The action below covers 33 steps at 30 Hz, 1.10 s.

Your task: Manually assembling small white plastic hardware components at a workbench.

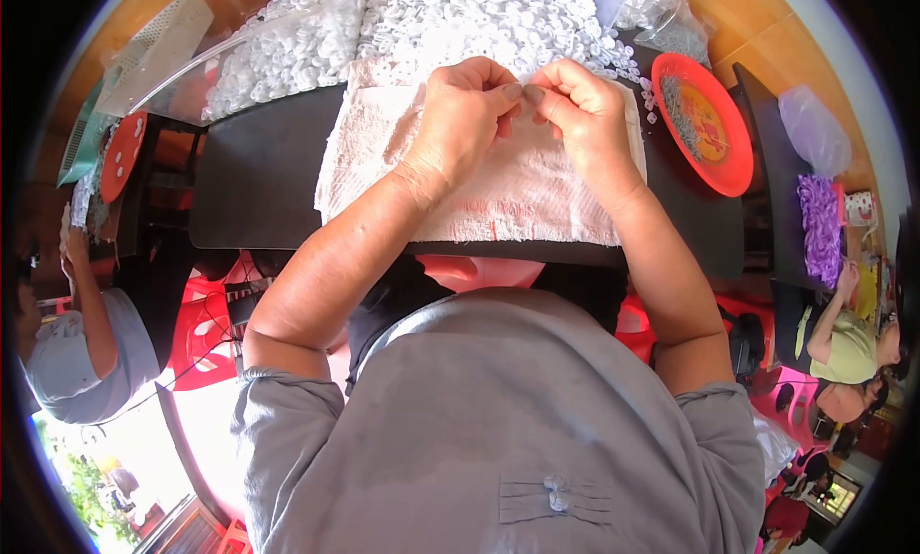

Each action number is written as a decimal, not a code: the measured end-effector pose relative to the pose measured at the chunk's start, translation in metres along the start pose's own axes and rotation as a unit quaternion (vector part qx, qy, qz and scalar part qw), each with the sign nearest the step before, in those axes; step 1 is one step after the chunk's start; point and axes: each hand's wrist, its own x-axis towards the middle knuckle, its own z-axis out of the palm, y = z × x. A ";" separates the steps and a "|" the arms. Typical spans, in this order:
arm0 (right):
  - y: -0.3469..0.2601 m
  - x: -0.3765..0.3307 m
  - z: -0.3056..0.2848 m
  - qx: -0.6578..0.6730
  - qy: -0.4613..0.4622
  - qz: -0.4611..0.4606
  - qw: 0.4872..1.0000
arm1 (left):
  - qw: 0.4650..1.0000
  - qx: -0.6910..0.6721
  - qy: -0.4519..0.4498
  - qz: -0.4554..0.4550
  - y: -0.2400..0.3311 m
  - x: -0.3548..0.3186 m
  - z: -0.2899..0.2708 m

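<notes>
My left hand (462, 115) and my right hand (586, 118) meet above a pale towel (369, 166), fingertips almost touching. Each pinches with thumb and forefinger. Whatever lies between the fingertips is too small and hidden to name. Just beyond them spreads a big heap of small white plastic pieces (479, 19). To the right of my right hand rests a red plate (736, 171) holding thin grey metal pieces (681, 118).
A clear plastic tub (177, 96) of similar white pieces stands at the back left of the black table (259, 171). Plastic bags (661, 17) lie at the back right. Other people sit at both sides, one near a purple bundle (819, 230).
</notes>
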 end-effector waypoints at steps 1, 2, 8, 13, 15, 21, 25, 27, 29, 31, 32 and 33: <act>0.005 0.001 0.001 0.013 0.009 0.002 1.000 | 1.000 -0.002 0.013 0.004 -0.002 0.003 0.000; 0.006 0.003 0.003 0.026 0.017 0.006 1.000 | 1.000 -0.003 0.028 0.007 -0.004 0.004 -0.001; -0.002 0.018 0.005 -0.163 0.038 -0.108 0.980 | 0.973 -0.136 0.170 0.072 0.003 0.019 -0.023; 0.002 0.060 0.015 -0.433 0.038 -0.240 0.868 | 0.971 -0.145 0.187 0.047 0.005 0.024 -0.028; 0.007 0.072 0.019 -0.483 0.023 -0.254 0.838 | 0.972 -0.144 0.181 0.044 0.004 0.025 -0.028; 0.019 0.082 0.020 -0.509 0.028 -0.253 0.822 | 0.977 -0.147 0.151 0.027 0.003 0.023 -0.027; 0.009 0.063 0.011 -0.061 0.008 0.001 0.998 | 0.980 -0.144 0.133 0.026 0.006 0.017 -0.023; -0.015 0.043 0.010 -0.002 0.016 0.054 0.998 | 0.981 -0.144 0.128 0.024 0.007 0.016 -0.022; -0.020 0.034 0.011 0.061 0.024 0.107 0.992 | 0.979 -0.165 0.114 0.016 0.005 0.016 -0.021; -0.015 0.028 0.011 0.104 0.044 0.114 0.987 | 0.978 -0.176 0.111 0.014 0.003 0.016 -0.017; -0.011 0.027 0.009 0.106 0.048 0.115 0.986 | 0.976 -0.189 0.109 0.014 0.002 0.016 -0.015; -0.005 0.026 0.007 0.077 0.044 0.097 0.991 | 0.977 -0.186 0.106 0.012 0.002 0.016 -0.014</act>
